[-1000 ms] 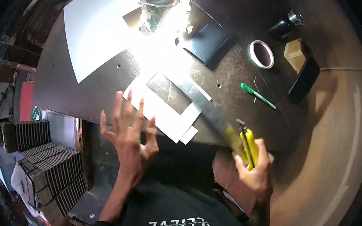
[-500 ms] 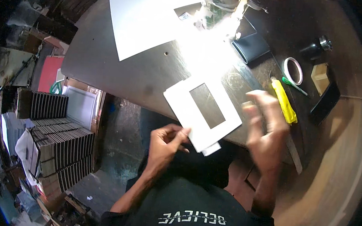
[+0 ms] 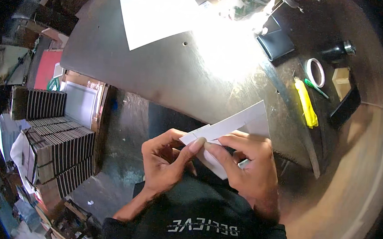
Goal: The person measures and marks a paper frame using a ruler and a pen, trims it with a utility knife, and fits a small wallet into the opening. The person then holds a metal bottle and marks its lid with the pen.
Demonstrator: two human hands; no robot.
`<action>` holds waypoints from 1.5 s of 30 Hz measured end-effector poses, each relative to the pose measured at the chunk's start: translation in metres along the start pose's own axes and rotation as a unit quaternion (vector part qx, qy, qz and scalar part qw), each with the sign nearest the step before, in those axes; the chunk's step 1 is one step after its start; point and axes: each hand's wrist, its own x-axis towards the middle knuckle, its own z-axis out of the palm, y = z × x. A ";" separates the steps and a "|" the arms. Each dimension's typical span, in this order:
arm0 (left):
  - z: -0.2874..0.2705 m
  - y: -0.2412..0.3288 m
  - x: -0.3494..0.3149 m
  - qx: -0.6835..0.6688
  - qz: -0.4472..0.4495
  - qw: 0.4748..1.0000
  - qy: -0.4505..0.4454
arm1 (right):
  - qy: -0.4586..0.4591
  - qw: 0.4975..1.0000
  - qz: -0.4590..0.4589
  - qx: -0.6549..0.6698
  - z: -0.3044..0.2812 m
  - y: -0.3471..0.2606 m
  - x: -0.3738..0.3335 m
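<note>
A white card piece point(image 3: 228, 127) is tilted up in front of my body, so that its window is mostly out of sight. My left hand point(image 3: 166, 155) pinches its left end between thumb and fingers. My right hand point(image 3: 248, 161) grips it from the other side, and both thumb tips meet at the near edge. Part of the card hangs below the thumbs. To the right on the dark table lies a yellow utility knife point(image 3: 306, 104), beside a green pen-like stick point(image 3: 316, 89) and a roll of white tape point(image 3: 315, 72).
A bright lamp glares over the table point(image 3: 155, 72). White sheets point(image 3: 156, 15) lie at the far left. A black wallet point(image 3: 275, 45), a metal ruler point(image 3: 276, 83), a dark bottle point(image 3: 338, 50) and a wooden block point(image 3: 341, 81) are at the right. Stacked bundles point(image 3: 68, 142) stand left, below table level.
The card, lying flat with its window facing up, has been tilted on edge. My right hand has come in from the right and taken hold of it. My left hand stays on it.
</note>
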 end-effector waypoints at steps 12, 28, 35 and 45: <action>-0.005 0.000 0.002 -0.049 -0.079 0.992 0.082 | 0.106 0.988 -0.113 0.015 -0.008 -0.018 -0.014; 0.000 -0.006 -0.004 -0.045 -0.163 0.984 -0.065 | 0.217 0.964 -0.012 0.151 0.008 0.011 0.008; -0.029 -0.006 0.009 0.131 -0.039 0.991 0.003 | -0.145 0.981 -0.023 0.129 -0.014 -0.015 -0.013; -0.082 0.001 0.010 0.180 -0.044 0.982 0.041 | 0.047 0.876 -0.245 -0.414 -0.181 0.097 0.134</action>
